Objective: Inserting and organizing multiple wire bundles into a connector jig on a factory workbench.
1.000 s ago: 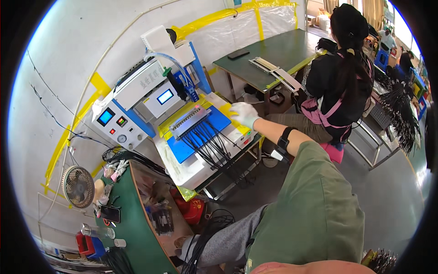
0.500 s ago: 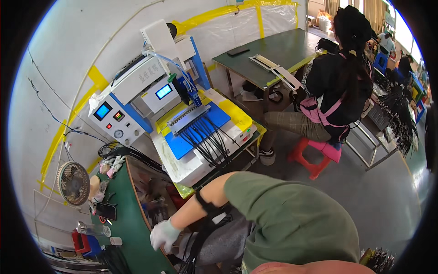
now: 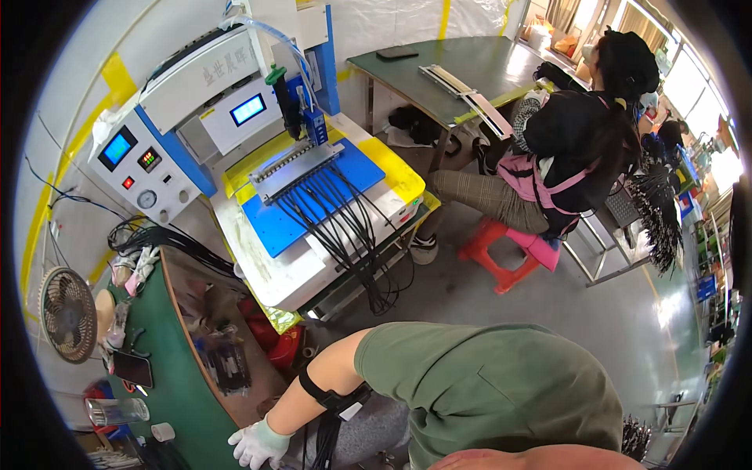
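My right hand [image 3: 260, 445], in a white glove, rests at the edge of the green table [image 3: 176, 419] with its fingers spread and nothing seen in them. A black band [image 3: 319, 390] circles the bare forearm below my green sleeve. Black cables [image 3: 325, 442] hang beside that forearm, over my grey-clad leg. My left hand is out of view. Farther off stands a white and blue bench machine [image 3: 262, 290], where a metal fixture [image 3: 298, 174] sits on a blue plate [image 3: 274, 235]. A row of black cables [image 3: 345, 227] runs from the fixture over the machine's front edge.
On the green table are a fan [image 3: 68, 315], a phone [image 3: 133, 368], a glass bottle [image 3: 117, 411] and a white roll [image 3: 163, 432]. A co-worker [image 3: 580, 149] sits on a red stool [image 3: 497, 258] at another green table [image 3: 486, 74]. Bundled black cables [image 3: 656, 211] hang behind them.
The view has swung, so the machine, fan and co-worker sit farther left. My right hand's fingers, curled before, are now spread at the table edge.
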Motion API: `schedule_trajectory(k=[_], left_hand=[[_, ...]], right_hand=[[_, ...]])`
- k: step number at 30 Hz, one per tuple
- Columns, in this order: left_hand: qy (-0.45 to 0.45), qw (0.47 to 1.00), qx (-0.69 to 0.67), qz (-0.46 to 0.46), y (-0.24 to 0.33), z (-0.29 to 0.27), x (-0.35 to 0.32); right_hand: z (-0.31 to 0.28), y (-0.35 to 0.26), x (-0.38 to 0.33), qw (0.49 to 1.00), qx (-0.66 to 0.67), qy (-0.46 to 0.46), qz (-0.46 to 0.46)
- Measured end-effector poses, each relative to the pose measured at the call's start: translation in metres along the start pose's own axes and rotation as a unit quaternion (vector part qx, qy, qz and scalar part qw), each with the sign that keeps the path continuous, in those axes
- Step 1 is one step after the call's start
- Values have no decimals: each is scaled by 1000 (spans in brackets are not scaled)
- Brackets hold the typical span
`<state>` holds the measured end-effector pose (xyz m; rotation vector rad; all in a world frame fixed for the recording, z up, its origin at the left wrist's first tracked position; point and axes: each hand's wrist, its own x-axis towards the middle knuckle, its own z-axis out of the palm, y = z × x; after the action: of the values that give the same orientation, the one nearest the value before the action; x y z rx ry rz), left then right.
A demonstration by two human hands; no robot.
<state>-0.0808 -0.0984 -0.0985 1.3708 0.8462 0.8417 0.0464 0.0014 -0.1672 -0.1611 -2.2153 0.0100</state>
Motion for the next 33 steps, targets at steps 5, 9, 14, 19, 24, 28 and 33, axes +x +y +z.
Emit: schedule_trajectory(k=[5,9,14,19,24,28,33], left_hand=[[4,1000,-21,-21,-13,14,26],[-3,999,-29,-20,-7,34,48],[111,993,-19,-27,11,20,-8],[440,897,13,-41,69,21,-222],[502,847,101,-146,63,12,-221],[535,773,235,-246,66,19,-238],[535,725,361,-239,57,24,-238]], right_hand=[[4,2,0,998,29,-49,28],[-3,8,-1,997,30,-63,39],[-20,-26,33,992,90,-71,44],[-66,-30,30,990,94,5,102],[-74,-20,33,977,94,-87,172],[-71,-65,100,897,109,-269,333],[-46,-61,113,823,126,-356,425]])
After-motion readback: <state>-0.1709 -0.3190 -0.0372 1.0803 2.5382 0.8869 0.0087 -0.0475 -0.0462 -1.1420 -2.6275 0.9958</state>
